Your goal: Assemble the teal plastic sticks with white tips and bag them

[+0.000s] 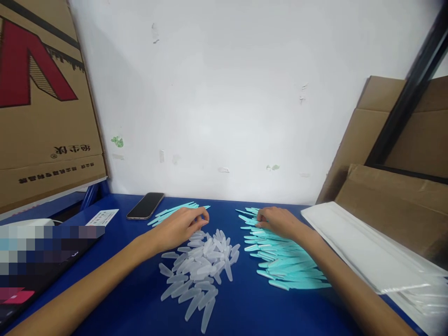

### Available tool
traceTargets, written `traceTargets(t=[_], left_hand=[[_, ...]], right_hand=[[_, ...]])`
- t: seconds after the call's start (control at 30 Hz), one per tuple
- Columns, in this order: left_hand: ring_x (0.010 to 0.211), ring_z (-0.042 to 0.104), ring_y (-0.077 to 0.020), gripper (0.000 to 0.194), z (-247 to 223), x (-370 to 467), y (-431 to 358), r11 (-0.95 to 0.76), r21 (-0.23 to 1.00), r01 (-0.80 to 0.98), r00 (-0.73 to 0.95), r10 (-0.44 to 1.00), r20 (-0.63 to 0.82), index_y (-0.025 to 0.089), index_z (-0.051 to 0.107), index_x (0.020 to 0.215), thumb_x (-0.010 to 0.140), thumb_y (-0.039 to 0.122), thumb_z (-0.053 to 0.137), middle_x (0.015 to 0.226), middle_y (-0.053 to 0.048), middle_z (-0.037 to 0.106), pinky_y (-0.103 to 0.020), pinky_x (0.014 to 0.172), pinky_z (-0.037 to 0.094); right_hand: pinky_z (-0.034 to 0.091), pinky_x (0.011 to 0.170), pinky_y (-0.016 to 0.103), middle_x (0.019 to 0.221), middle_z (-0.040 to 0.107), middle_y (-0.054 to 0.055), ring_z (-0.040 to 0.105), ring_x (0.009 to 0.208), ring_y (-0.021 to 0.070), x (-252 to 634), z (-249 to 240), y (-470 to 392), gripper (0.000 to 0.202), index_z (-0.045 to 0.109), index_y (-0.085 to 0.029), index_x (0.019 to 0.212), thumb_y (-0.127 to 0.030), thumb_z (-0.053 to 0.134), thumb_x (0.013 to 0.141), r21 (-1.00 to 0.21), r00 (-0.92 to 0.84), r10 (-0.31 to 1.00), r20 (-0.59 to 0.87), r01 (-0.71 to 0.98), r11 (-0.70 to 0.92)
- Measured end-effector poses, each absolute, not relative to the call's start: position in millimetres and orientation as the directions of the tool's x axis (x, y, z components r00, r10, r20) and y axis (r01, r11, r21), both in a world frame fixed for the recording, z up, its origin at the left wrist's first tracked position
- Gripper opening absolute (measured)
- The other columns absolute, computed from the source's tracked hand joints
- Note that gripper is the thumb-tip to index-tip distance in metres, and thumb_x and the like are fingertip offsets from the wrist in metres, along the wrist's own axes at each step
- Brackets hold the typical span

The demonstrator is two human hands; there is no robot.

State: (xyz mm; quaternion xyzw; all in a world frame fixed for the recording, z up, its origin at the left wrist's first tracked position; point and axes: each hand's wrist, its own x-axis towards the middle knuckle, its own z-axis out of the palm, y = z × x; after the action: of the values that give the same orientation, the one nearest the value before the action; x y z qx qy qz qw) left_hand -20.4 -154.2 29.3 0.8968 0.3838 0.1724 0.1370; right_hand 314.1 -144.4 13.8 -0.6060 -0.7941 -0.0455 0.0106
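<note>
Blue tabletop [140, 298], turquoise pieces [294, 268], “绝尘侠” carton [52, 128]

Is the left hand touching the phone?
Apart. The head view shows the phone lying off beyond the left hand, with blue-green strips and some blue table between them.

Cardboard box [45, 126] — upside-down "绝尘侠®" [72, 150], white card [111, 214] — print too small

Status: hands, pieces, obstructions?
Right hand at right teal pile. Left hand at far edge of frosted pile; grip unclear. Phone off left, not between hands.
</note>
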Motion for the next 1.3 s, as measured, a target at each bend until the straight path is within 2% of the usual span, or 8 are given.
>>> traceTargets(t=[0.1, 0.2, 0.33, 0.5, 0.73, 0.87, 0.97, 1.3], left_hand=[[0.1, 0.063, -0.0194, 0.032, 25, -21, -150, -0.732, 0.274, 0.623, 0.664, 0.681, 0.309, 0.025, 0.066, 0.113, 0.102, 0.036, 0.037, 0.113, -0.004, 0.069, -0.03, 0.085, 0.047], [0.108, 0.063, -0.0213, 0.034, 19, -20, -149, -0.732, 0.213, 0.647, 0.655, 0.676, 0.338, 0.025, 0.064, 0.124, 0.102, 0.035, 0.039, 0.121, -0.005, 0.069, -0.033, 0.091, 0.048], [0.103, 0.067, -0.0217, 0.033, 14, -18, -148, -0.722, 0.219, 0.656, 0.62, 0.682, 0.388, 0.025, 0.066, 0.122, 0.101, 0.037, 0.044, 0.117, -0.004, 0.072, -0.033, 0.086, 0.052], [0.097, 0.069, -0.0205, 0.027, 11, -16, -148, -0.759, 0.216, 0.614, 0.624, 0.634, 0.456, 0.025, 0.069, 0.114, 0.1, 0.033, 0.047, 0.11, -0.002, 0.074, -0.032, 0.081, 0.054], [0.095, 0.069, -0.0204, 0.026, 13, -14, -151, -0.729, 0.302, 0.615, 0.56, 0.673, 0.484, 0.025, 0.07, 0.113, 0.098, 0.033, 0.051, 0.108, -0.003, 0.074, -0.03, 0.078, 0.053], [0.078, 0.067, -0.0166, 0.027, 15, -11, -152, -0.719, 0.391, 0.574, 0.533, 0.691, 0.488, 0.024, 0.07, 0.113, 0.098, 0.035, 0.05, 0.101, -0.005, 0.074, -0.027, 0.069, 0.051], [0.066, 0.063, -0.0134, 0.028, 15, -10, -153, -0.716, 0.453, 0.531, 0.546, 0.698, 0.463, 0.023, 0.07, 0.111, 0.098, 0.036, 0.049, 0.091, -0.004, 0.073, -0.024, 0.061, 0.048], [0.069, 0.064, -0.0133, 0.025, 14, -8, -156, -0.738, 0.458, 0.495, 0.588, 0.673, 0.449, 0.024, 0.071, 0.112, 0.097, 0.033, 0.053, 0.089, -0.003, 0.073, -0.024, 0.063, 0.048]], right_hand=[[0.036, 0.059, 0.024, 0.09, 0.073, 0.002, 0.067, 0.081, 0.0199, 316, 16, -144, 0.019, 0.069, -0.025, 0.091, -0.043, 0.062, 0.089, 0.064, -0.273, 0.959, 0.081, 0.961, 0.269], [0.037, 0.059, 0.024, 0.09, 0.073, 0.002, 0.067, 0.079, 0.0194, 317, 21, -146, 0.019, 0.068, -0.026, 0.095, -0.042, 0.061, 0.09, 0.081, -0.283, 0.952, 0.118, 0.958, 0.275], [0.036, 0.06, 0.026, 0.088, 0.071, 0.004, 0.067, 0.079, 0.0212, 313, 26, -150, 0.02, 0.07, -0.027, 0.1, -0.037, 0.052, 0.096, 0.126, -0.294, 0.939, 0.178, 0.953, 0.275], [0.037, 0.061, 0.027, 0.091, 0.069, 0.008, 0.067, 0.078, 0.0212, 305, 28, -153, 0.029, 0.072, -0.025, 0.094, -0.035, 0.046, 0.099, 0.175, -0.321, 0.923, 0.21, 0.942, 0.288], [0.028, 0.054, 0.026, 0.081, 0.07, 0.003, 0.061, 0.063, 0.0175, 281, 35, -173, 0.027, 0.056, -0.023, 0.113, -0.035, 0.034, 0.104, 0.214, -0.447, 0.821, 0.356, 0.894, 0.394], [0.022, 0.052, 0.027, 0.081, 0.069, 0.002, 0.055, 0.056, 0.014, 262, 33, -185, 0.023, 0.055, -0.022, 0.107, -0.031, 0.033, 0.105, 0.199, -0.563, 0.752, 0.344, 0.826, 0.527], [0.019, 0.051, 0.027, 0.078, 0.067, 0.001, 0.048, 0.051, 0.012, 255, 29, -188, 0.021, 0.056, -0.022, 0.106, -0.025, 0.035, 0.104, 0.195, -0.587, 0.737, 0.336, 0.809, 0.555], [0.016, 0.05, 0.028, 0.075, 0.059, -0.001, 0.033, 0.048, 0.0101, 251, 20, -189, 0.017, 0.055, -0.021, 0.108, -0.021, 0.04, 0.101, 0.169, -0.626, 0.699, 0.347, 0.775, 0.609]])
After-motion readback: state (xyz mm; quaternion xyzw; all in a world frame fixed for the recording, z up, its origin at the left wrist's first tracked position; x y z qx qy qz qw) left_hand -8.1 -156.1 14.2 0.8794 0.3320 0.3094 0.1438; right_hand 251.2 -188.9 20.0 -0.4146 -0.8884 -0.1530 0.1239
